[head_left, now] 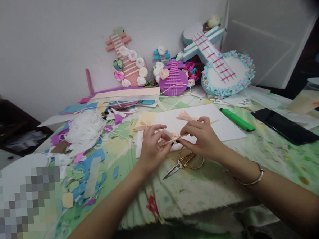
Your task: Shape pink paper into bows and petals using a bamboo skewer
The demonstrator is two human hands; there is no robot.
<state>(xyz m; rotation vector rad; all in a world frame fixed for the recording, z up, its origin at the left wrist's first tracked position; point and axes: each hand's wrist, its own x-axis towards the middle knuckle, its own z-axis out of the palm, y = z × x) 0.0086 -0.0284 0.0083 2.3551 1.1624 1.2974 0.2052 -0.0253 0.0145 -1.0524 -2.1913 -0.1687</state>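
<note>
Over a white board (225, 130), both hands work on a thin wooden stick (181, 136). A piece of peach paper (174, 135) lies against the stick between the fingers. My left hand (153, 147) is closed, its thumb and fingertips pinching the stick near its left end. Further along, my right hand (204, 138) grips the same stick, whose far end sticks out past the knuckles. Gathered peach paper pieces (185, 116) lie on the board and beside the left hand. Just below the hands rest gold-handled scissors (182, 164), blades pointing left.
Paint-stained cloth covers the table (273, 166). Right of the board are a green marker (237, 119) and a black phone (285, 126). White string (84, 127) and paper scraps (89, 174) lie left. Decorated model instruments (174, 79) lean on the wall behind paper strips (128, 93).
</note>
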